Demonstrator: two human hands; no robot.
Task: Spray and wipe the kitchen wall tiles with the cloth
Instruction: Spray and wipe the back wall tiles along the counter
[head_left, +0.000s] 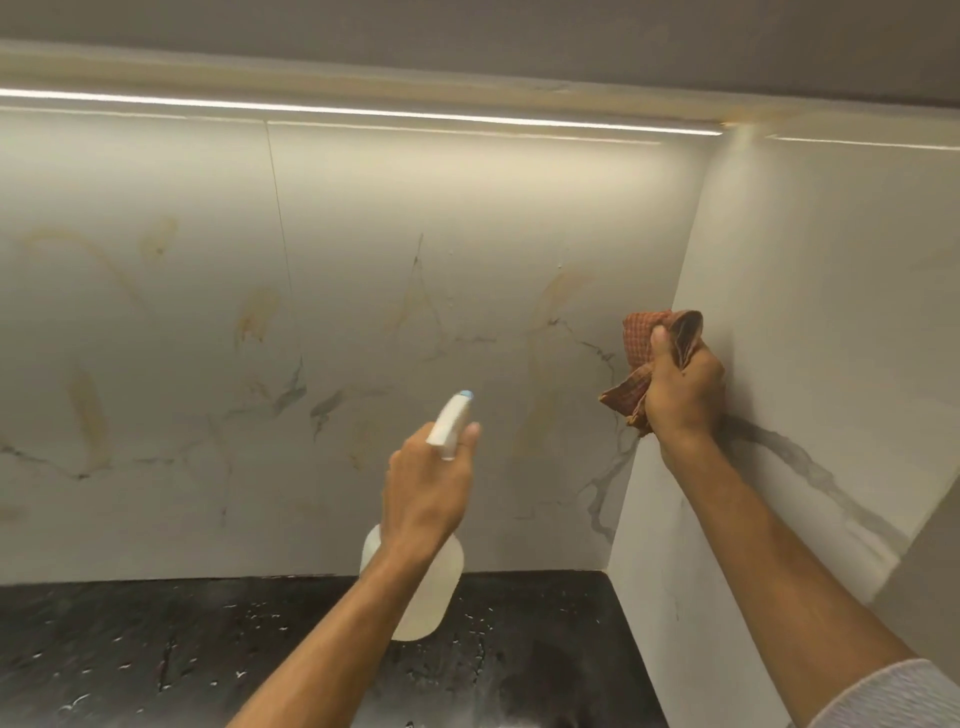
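The marble-look wall tiles (363, 291) fill the back wall, with yellowish streaks and grey veins across them. A second tiled wall (810, 291) meets them at a corner on the right. My left hand (428, 488) grips a translucent spray bottle (434, 597) by the neck, its white nozzle (453, 418) aimed at the back wall. My right hand (680, 389) clutches a bunched orange checked cloth (641, 353) held close against the corner where the two walls meet.
A black speckled countertop (156, 649) runs along the bottom under the tiles. A bright light strip (363, 109) glows under the cabinet (467, 31) overhead. A pale sleeve (898, 696) shows at the lower right.
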